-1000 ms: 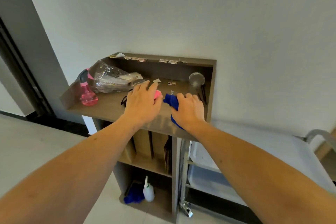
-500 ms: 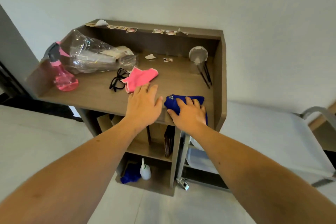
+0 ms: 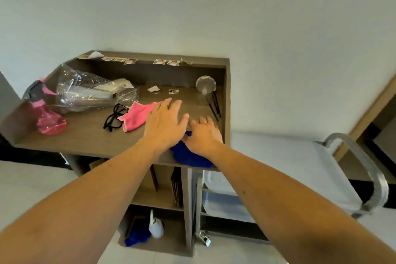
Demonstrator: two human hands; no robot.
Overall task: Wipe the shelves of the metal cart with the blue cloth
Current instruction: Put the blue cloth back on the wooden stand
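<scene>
On the wooden cabinet's top [image 3: 90,135], the right hand [image 3: 203,134] lies flat, fingers straight, pressing the blue cloth [image 3: 188,154] at the front edge; the left hand [image 3: 166,123] lies spread beside it — nothing pinched; the metal cart [image 3: 289,156] waits untouched alongside; a loose drag could drop the overhanging cloth.

A single head-worn wide-angle view looks forward and down, from close range, over both forearms onto the brown wooden cabinet top [image 3: 85,135] standing against the white wall [image 3: 214,6].
</scene>
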